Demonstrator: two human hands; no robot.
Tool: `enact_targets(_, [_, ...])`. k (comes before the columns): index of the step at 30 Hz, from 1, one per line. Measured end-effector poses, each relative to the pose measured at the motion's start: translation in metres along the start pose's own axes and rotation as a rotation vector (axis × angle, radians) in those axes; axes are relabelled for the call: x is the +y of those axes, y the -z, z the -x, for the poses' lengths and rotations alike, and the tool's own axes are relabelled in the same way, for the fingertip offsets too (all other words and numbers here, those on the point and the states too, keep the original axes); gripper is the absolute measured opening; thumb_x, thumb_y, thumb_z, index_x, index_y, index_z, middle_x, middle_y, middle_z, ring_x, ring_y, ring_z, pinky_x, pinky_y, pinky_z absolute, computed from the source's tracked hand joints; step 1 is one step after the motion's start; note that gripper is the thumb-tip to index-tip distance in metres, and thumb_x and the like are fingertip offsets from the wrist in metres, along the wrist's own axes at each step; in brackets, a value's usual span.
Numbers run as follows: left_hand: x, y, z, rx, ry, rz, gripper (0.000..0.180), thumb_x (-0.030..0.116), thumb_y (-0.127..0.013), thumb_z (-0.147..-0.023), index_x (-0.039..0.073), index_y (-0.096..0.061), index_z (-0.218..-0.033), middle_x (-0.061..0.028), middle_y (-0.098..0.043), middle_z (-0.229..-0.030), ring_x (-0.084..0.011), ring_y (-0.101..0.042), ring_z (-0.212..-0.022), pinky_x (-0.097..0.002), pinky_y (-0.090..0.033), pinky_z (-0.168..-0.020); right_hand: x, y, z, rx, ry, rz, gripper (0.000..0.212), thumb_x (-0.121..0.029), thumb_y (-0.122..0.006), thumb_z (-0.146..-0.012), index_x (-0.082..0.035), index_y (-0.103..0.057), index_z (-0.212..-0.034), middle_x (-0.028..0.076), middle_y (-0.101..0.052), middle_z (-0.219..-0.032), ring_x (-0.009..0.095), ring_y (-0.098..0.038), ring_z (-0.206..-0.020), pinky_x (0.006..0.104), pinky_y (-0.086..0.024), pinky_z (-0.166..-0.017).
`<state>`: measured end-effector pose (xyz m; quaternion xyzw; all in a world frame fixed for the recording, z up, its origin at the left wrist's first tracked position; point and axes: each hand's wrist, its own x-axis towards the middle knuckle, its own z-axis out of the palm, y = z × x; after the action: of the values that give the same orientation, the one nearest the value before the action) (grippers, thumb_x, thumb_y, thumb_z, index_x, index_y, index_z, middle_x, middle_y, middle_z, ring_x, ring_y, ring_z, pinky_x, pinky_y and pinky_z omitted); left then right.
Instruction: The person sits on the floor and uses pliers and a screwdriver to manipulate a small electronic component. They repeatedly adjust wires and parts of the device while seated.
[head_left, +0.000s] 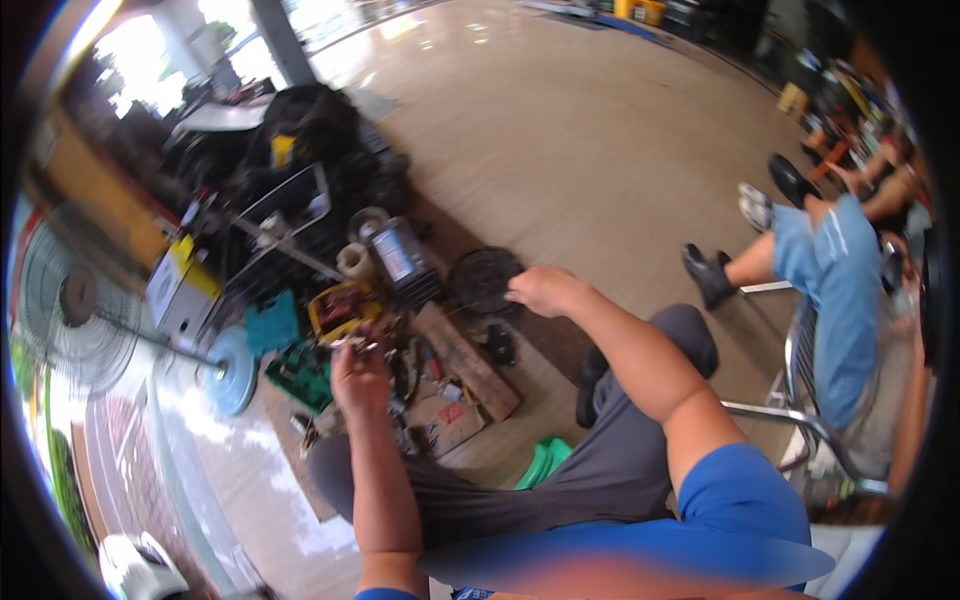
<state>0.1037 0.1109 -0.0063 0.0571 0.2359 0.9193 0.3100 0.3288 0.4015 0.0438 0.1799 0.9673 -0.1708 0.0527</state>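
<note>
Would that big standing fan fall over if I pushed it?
The standing fan might tip if pushed up high, since its big round head sits on a thin pole. Its wide blue base probably steadies it against small nudges.

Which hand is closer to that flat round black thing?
Right. The right hand appears beside the flat round black thing, on its right; the left hand is farther off, lower left.

The person's two hands, one standing fan, one thick plank and one black disc show.
</note>
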Motion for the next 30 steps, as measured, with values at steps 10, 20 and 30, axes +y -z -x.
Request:
enact_targets(10, [0.001,-0.063,0.035,-0.329,0.323,-0.316,0.048,0.004,-0.059,-0.094,0.005,-0.047,-0.14,-0.0237,-0.059,-0.136,-0.0413,-0.055,-0.129,-0.0566,-0.05,-0.099,0.06,0.083,0.024,0.121,-0.205,0.04,0.036,-0.037,-0.051,-0.103,-0.005,-0.069,-0.104,0.019,-0.071,-0.101,0.037,-0.068,-0.099,0.0497,-0.053,-0.085])
enact_targets(20, [-0.024,-0.064,0.038,-0.313,0.436,-1.031,0.033,-0.005,-0.062,-0.091,0.002,-0.055,-0.122,-0.0082,-0.067,-0.102,-0.0166,-0.067,-0.088,-0.0302,-0.058,-0.071,0.137,0.073,0.052,0.405,-0.384,-0.18,0.037,-0.036,-0.049,-0.104,-0.003,-0.066,-0.101,0.019,-0.07,-0.097,0.036,-0.068,-0.093,0.0497,-0.053,-0.083])
enact_targets(30, [0.0,-0.011,-0.014,0.091,-0.138,-0.594,0.025,0.009,-0.065,-0.098,-0.006,-0.057,-0.117,-0.014,-0.069,-0.103,-0.0226,-0.07,-0.088,-0.0329,-0.061,-0.077,0.147,0.058,0.057,0.231,-0.497,-0.033,0.036,-0.035,-0.052,-0.104,-0.003,-0.069,-0.106,0.017,-0.071,-0.104,0.035,-0.067,-0.1,0.049,-0.054,-0.086])
